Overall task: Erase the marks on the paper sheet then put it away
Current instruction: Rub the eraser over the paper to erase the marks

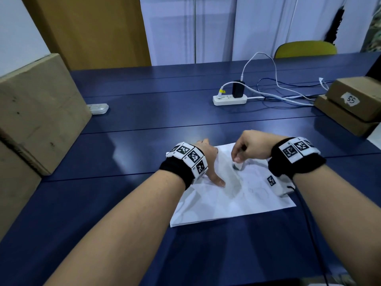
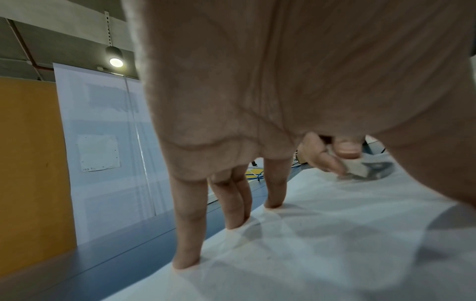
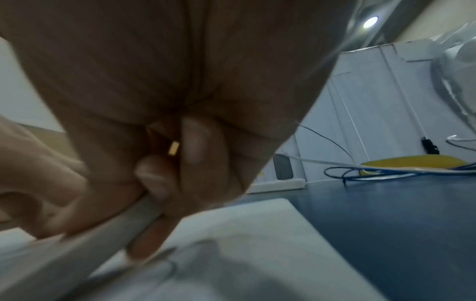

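Note:
A white paper sheet with faint pencil marks lies on the blue table in front of me. My left hand rests on its left part, straight fingers spread and pressing the paper sheet flat. My right hand pinches a small white eraser and holds it down on the sheet near its far middle, over a grey smudge. In the left wrist view the eraser touches the paper by dark marks. The right wrist view is blurred; my right hand's fingers curl round the eraser.
The blue table carries a white power strip with a black charger and cables far ahead, cardboard boxes at far right, a large cardboard box at left, and a small white device. A black cable trails from my right wrist.

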`<state>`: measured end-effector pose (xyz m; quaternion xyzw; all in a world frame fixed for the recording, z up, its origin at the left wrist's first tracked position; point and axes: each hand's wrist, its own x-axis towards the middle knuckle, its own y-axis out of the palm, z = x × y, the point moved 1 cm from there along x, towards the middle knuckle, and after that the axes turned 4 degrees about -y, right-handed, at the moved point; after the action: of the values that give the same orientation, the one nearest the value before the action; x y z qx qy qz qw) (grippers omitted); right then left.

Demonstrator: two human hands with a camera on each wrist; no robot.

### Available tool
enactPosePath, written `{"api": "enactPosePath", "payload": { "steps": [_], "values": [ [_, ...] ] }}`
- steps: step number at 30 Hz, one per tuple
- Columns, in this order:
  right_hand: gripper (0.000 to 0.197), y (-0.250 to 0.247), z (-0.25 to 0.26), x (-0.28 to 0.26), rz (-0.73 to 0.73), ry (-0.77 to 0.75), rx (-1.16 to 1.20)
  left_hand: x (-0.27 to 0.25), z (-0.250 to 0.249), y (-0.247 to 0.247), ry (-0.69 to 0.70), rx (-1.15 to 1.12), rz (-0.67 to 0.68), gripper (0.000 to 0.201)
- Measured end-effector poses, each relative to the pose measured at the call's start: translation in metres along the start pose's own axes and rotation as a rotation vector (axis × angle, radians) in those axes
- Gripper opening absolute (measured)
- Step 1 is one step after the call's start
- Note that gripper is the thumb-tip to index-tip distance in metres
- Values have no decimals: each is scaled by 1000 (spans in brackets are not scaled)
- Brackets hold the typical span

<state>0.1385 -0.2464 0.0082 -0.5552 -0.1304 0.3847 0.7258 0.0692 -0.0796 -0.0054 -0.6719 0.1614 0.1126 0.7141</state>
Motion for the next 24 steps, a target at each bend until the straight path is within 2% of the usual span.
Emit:
{"api": "enactPosePath", "payload": {
  "steps": [4, 6, 9, 10, 11, 15, 17, 20, 21, 22, 24],
  "values": [
    [8, -2, -5, 14, -265, 78, -31, 1, 0, 2, 3, 4, -4, 93],
    [7, -2, -5, 14, -232, 78, 2, 1, 1, 2, -1, 2, -1, 95],
    [8, 0, -1, 0, 25, 57, 115, 1, -1, 2, 2, 18, -7, 93],
    [7, 1, 0, -3, 51, 53, 122, 0, -1, 2, 2, 20, -7, 93],
    [7, 1, 1, -3, 20, 58, 103, 0, -1, 1, 1, 19, -3, 93],
    [7, -3, -1, 11, -279, 102, 27, 2, 0, 2, 7, 15, 2, 96],
    [6, -4, -5, 10, -239, 92, 59, 2, 0, 3, 2, 10, 3, 98],
    [10, 0, -8, -5, 39, 49, 159, 2, -1, 3, -5, 17, 7, 99],
    [11, 1, -9, -7, 72, 48, 169, 2, -1, 2, -7, 17, 15, 100],
    [11, 0, -9, -8, 42, 54, 155, 2, -2, 2, -8, 16, 22, 100],
    [9, -3, -13, -2, -133, 74, 88, 3, -2, 1, -6, 19, 33, 99]
  ]
}}
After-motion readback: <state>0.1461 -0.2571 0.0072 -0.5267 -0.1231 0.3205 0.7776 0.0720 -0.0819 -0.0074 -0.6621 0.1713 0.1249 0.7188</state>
